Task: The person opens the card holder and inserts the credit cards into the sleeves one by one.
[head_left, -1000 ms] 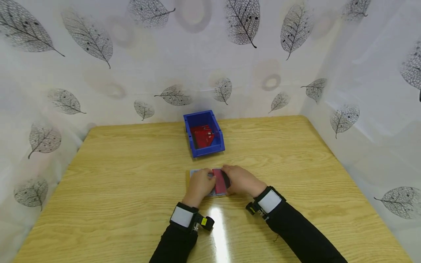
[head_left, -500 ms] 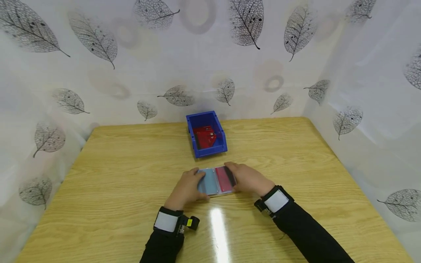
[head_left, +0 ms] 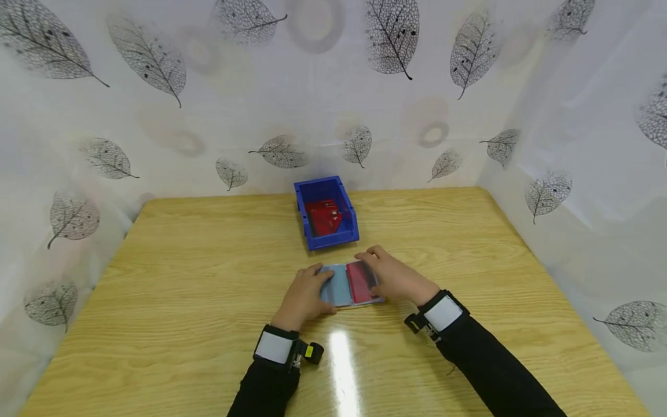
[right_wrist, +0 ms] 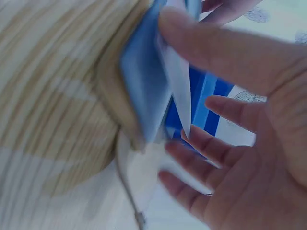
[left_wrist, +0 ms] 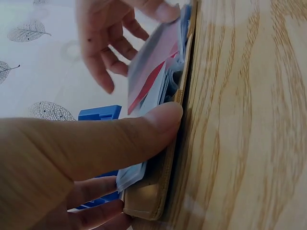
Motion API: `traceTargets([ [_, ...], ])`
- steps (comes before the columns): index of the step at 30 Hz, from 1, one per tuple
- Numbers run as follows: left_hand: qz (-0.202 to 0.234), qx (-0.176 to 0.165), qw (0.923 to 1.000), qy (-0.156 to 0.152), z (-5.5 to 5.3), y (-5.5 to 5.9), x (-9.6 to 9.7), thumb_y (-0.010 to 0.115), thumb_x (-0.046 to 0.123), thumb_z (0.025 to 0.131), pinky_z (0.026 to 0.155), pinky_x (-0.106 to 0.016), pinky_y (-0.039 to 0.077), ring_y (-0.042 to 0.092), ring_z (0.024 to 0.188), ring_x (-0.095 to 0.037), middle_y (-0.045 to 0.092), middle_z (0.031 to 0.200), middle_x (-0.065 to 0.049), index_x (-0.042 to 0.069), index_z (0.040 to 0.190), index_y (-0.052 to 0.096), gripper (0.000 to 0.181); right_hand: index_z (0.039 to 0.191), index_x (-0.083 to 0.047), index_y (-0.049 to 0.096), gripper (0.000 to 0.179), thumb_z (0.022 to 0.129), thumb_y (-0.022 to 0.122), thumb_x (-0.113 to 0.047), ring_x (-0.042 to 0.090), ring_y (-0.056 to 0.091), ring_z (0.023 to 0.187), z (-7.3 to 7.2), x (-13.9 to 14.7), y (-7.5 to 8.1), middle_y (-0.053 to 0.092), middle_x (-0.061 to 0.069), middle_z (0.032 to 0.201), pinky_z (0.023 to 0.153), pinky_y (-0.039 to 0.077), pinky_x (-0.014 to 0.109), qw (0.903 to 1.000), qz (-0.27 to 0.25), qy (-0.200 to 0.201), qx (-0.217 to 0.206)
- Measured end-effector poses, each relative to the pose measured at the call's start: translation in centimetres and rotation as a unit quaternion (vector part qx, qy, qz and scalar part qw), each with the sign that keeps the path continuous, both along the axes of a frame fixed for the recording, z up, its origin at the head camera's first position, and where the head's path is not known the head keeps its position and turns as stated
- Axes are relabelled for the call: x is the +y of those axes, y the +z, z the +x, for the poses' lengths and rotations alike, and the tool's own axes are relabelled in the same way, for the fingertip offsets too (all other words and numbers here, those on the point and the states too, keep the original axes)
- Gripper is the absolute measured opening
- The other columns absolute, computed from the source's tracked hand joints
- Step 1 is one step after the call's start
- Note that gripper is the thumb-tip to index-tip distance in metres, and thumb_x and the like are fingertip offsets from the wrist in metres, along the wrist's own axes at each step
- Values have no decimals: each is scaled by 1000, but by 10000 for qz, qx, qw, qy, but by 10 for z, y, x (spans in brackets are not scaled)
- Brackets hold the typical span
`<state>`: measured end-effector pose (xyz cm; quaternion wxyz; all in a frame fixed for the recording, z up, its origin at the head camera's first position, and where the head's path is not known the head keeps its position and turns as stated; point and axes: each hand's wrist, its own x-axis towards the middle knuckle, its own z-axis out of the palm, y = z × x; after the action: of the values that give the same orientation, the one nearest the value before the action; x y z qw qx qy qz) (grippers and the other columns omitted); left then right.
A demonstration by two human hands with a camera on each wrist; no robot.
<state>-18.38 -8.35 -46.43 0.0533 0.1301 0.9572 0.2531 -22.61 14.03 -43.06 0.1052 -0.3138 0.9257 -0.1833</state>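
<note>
A card holder (head_left: pixel 341 286) with clear sleeves lies open on the table, a pale blue page on its left and a red card (head_left: pixel 358 284) on its right. Its brown cover (left_wrist: pixel 144 199) shows in the left wrist view. My left hand (head_left: pixel 302 296) holds the left side, thumb at the near edge and fingers at the far one. My right hand (head_left: pixel 400 279) pinches a sleeve page (right_wrist: pixel 178 88) at the right side between thumb and fingers, and that page stands lifted from the blue page (right_wrist: pixel 146 76) under it. Part of the red side is hidden by the right fingers.
Behind the card holder stands a blue bin (head_left: pixel 333 238) with red cards or packets (head_left: pixel 324 219) inside. A thin cord (right_wrist: pixel 125 179) with a metal end trails from the holder. The wooden table (head_left: pixel 208 289) meets a leaf-patterned curtain (head_left: pixel 312 104) at the back and sides.
My left hand has moved left off the middle of the card holder to its left side, uncovering the blue page. The holder has shifted slightly right. My right fingers have risen a little.
</note>
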Motion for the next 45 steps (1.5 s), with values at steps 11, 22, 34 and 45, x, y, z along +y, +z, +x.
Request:
traceTargets([
  [11, 133, -81, 9999, 33, -3, 2, -10, 93, 34, 62, 102, -48, 42, 51, 123, -38, 49, 142, -19, -1, 146, 39, 105, 144, 2, 39, 64, 87, 69, 1, 29, 66, 100, 1, -37, 7, 54, 23, 134, 80, 56, 35, 9708, -1936, -170, -1409],
  [22, 137, -19, 9999, 40, -1, 3, -13, 89, 37, 68, 101, -48, 44, 51, 123, -40, 41, 146, -26, -4, 144, 41, 99, 123, 1, 62, 37, 86, 65, 0, 26, 66, 103, -3, -66, 3, 71, 12, 110, 86, 54, 38, 9971, -414, 461, -447],
  [34, -239, 133, 9996, 39, 3, -1, -5, 86, 37, 70, 99, -45, 46, 53, 122, -39, 42, 145, -25, -7, 139, 47, 91, 103, -1, 68, 19, 88, 64, -10, 25, 66, 93, -73, -89, 21, 70, 12, 99, 81, 53, 36, 9921, -901, -742, 455],
  [45, -171, 96, 9997, 160, 9, 0, -2, 87, 36, 69, 98, -43, 47, 55, 120, -37, 43, 146, -23, -4, 137, 52, 86, 114, 1, 66, 32, 84, 64, -8, 33, 64, 101, -112, -122, 6, 68, 18, 110, 85, 52, 43, 9760, -335, -2146, 178],
])
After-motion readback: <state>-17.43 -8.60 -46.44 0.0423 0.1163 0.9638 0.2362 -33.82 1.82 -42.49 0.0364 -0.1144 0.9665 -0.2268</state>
